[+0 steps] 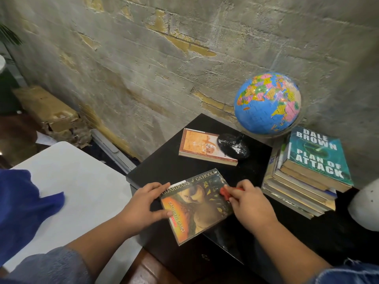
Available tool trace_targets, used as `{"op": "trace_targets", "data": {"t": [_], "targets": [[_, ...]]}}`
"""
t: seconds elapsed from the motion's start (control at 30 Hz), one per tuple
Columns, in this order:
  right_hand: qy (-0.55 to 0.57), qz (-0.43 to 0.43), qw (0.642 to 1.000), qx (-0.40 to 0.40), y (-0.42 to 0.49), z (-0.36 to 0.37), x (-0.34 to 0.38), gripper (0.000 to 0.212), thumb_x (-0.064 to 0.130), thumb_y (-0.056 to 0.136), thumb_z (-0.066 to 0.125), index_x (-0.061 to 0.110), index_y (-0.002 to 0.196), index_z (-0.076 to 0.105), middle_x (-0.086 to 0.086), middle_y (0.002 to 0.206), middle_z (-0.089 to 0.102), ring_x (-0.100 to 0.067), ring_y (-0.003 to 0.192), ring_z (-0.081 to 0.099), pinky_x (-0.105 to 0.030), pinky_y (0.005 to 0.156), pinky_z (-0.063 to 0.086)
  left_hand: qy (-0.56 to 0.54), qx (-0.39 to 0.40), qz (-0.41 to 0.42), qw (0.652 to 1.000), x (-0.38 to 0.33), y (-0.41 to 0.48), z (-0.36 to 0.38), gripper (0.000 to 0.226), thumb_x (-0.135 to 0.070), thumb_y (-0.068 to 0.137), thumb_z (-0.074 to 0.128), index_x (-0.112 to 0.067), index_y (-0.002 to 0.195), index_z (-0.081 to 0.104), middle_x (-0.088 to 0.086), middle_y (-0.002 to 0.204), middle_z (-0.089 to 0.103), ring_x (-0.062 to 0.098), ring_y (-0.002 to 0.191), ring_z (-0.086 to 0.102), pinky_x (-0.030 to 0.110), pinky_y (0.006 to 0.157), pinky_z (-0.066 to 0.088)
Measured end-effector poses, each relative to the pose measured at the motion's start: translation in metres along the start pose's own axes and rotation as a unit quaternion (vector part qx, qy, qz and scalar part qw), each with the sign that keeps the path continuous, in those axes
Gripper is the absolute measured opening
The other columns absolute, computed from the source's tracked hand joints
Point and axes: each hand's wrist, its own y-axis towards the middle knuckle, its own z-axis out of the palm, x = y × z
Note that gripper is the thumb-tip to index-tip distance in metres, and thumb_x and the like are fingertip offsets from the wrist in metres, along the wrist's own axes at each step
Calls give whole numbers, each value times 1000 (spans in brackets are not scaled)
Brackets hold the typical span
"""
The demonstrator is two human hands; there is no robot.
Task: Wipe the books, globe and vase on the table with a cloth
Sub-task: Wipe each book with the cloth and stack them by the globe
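A paperback, the front book, lies flat and slightly askew near the front edge of the black counter, its cover reading "Guardians of Ga'Hoole". The left hand rests on the book's left edge, its fingers fairly straight: the index finger lies along the top corner and the thumb lies across the cover lower down, pressing the book rather than clutching it. The right hand is at the book's right edge. Its fingers are curled and pinch a small red scrap, which touches the cover. The scrap is too blurred to tell what it is made of. Farther back an orange book lies flat. The dusty black base of the globe sits just beside this book and overlaps its right end. The globe itself, blue with coloured countries, stands near the wall. To the right, a stack of books rises from the same counter, topped by a green book titled "Plan of Attack". A white round thing shows at the right edge, cut off by the frame. To the left stands a white counter, and a blue cloth lies bunched over its near left part, well apart from both hands. Denim sleeves cover both forearms at the bottom of the view.
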Motion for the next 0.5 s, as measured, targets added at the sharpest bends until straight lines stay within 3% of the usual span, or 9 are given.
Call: {"op": "trace_targets", "data": {"t": [0.07,0.23,0.37,0.5], "targets": [[-17,19,1000,-7,-8,1,2,43,39,99,39,45,141,39,10,126,36,-16,106,39,-26,88,45,17,23,3,1000,0,-2,-1,92,-56,70,72,-43,145,22,-22,138,25,7,132,23,30,113,26],[60,-79,994,35,-35,5,13,43,43,95,46,48,137,43,18,118,37,-8,106,42,-24,90,44,60,-26,6,998,-8,-6,9,98,-59,69,71,-39,148,18,-15,145,25,9,134,20,29,113,24],[27,38,999,-1,-23,-2,-9,41,42,96,45,44,137,46,14,114,37,-11,101,43,-24,85,46,115,-42,26,992,-20,-2,20,105,-84,59,47,-38,149,16,-16,143,29,9,130,22,30,108,31],[35,-2,999,27,-42,1,13,45,44,97,42,42,142,38,12,119,35,-10,108,42,-24,91,45,144,-54,24,988,-30,5,31,101,-82,64,50,-39,149,16,-17,143,29,10,129,24,32,104,34]]}}
